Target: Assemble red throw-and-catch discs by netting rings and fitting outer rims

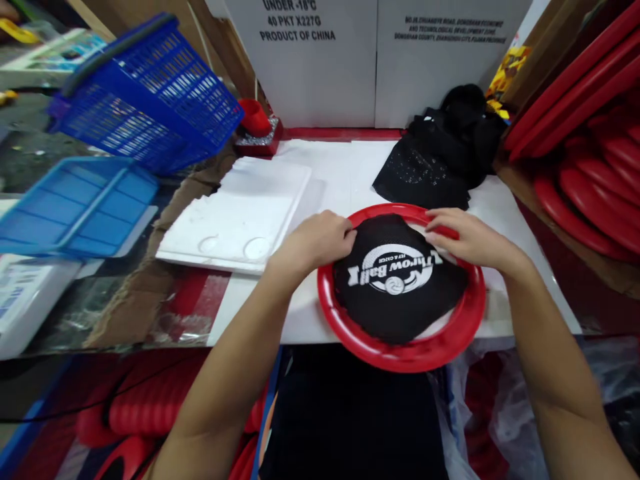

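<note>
Red ring: lies flat on the white surface (301, 319) before me; ring (400, 360) reaches the near edge.
Black fabric: printed panel (400, 313) inside the ring, gaps at right.
Left hand (325, 240): curled at rim and fabric; grip unclear.
Right hand (465, 240): fingers and thumb about the rim; cannot tell if clamped.
Fitting step: apparently seating fabric in ring.
Next move: likely calls for even edge tension.

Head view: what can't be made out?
All in the head view:
- Red ring's underside: faces away from the camera.
- Rim under the left hand: covered by it.
- Printed carton's top: cut off by the upper edge.
- White box's small lettering, far left: blurred.
</note>
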A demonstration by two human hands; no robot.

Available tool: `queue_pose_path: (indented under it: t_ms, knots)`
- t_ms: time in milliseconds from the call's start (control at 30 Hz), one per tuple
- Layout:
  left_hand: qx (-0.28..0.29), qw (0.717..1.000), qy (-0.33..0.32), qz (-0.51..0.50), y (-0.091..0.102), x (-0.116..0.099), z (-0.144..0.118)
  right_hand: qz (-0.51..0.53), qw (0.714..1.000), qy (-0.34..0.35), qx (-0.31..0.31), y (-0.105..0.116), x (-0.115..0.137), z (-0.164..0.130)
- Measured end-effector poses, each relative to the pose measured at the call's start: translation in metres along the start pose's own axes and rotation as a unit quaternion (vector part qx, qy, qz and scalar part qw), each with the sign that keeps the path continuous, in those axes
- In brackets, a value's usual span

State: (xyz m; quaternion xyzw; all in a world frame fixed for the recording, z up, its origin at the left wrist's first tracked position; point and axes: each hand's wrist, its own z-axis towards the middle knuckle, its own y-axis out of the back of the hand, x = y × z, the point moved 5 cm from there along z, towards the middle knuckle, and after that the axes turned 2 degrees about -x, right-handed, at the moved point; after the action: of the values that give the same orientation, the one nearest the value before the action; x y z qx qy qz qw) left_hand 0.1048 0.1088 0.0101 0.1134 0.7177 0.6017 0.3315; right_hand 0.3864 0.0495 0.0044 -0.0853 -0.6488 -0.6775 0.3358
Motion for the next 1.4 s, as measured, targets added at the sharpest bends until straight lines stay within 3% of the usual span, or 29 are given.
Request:
queue_pose_path:
  t_ms: [100, 133, 167, 267, 333, 467, 600, 733, 1000, 1200, 1400]
  knots:
    - [0.205, 0.967, -0.011, -0.148, 0.0, 0.003, -0.019, -0.059, 0.998, -0.009, 0.035, -0.01, -0.005, -0.003]
    - [0.221, 0.956, -0.026, -0.189, 0.002, -0.001, -0.021, -0.073, 0.997, -0.009, 0.025, -0.013, -0.003, -0.001]
    - [0.192, 0.957, -0.046, -0.213, 0.005, -0.006, -0.019, -0.079, 0.997, -0.003, 0.014, -0.016, 0.001, 0.002]
    - [-0.022, 0.977, -0.128, -0.17, 0.016, -0.024, -0.003, -0.039, 0.998, 0.035, 0.025, -0.026, 0.016, 0.008]
    - [-0.072, 0.978, -0.171, -0.095, 0.007, -0.033, 0.005, 0.003, 0.997, 0.044, 0.058, -0.027, 0.023, 0.007]
    - [0.006, 0.98, -0.192, -0.059, -0.017, -0.027, 0.003, 0.029, 0.992, 0.031, 0.115, -0.022, 0.021, -0.002]
    - [0.029, 0.985, -0.155, -0.073, -0.014, -0.011, -0.007, 0.046, 0.985, 0.022, 0.165, -0.019, 0.013, -0.005]
    - [0.065, 0.975, -0.14, -0.161, -0.006, -0.002, -0.004, 0.112, 0.982, -0.003, 0.153, -0.011, 0.008, -0.001]
    - [-0.041, 0.925, -0.023, -0.377, -0.008, 0.013, 0.01, 0.269, 0.952, -0.091, 0.114, -0.002, -0.012, -0.004]
    - [-0.044, 0.916, -0.026, -0.399, -0.014, 0.012, 0.013, 0.286, 0.945, -0.105, 0.119, -0.001, -0.016, -0.006]
    - [-0.073, 0.931, -0.041, -0.355, -0.019, 0.014, 0.019, 0.302, 0.94, -0.104, 0.123, -0.003, -0.018, -0.007]
